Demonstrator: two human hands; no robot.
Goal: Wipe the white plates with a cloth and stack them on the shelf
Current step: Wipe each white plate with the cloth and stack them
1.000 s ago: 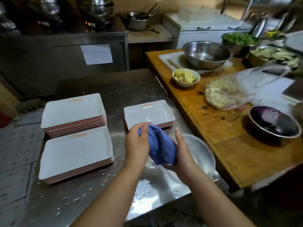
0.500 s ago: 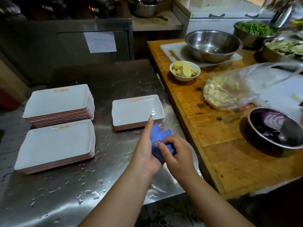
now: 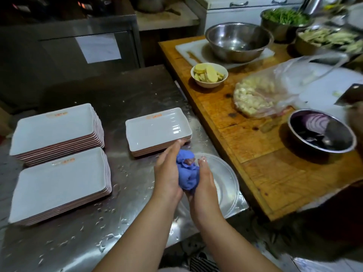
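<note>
Wet steel counter, blue cloth bunched between left hand and right hand.

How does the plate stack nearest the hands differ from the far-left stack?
The stack nearest the hands holds fewer plates and sits lower than the far-left stack, which is clearly taller. Its plates also look smaller in outline. It lies right beside the blue cloth, which is bunched between the left hand and right hand; the far-left stack sits well away from them. Both are white rectangular plates with an orange mark, on the wet steel table.
</note>
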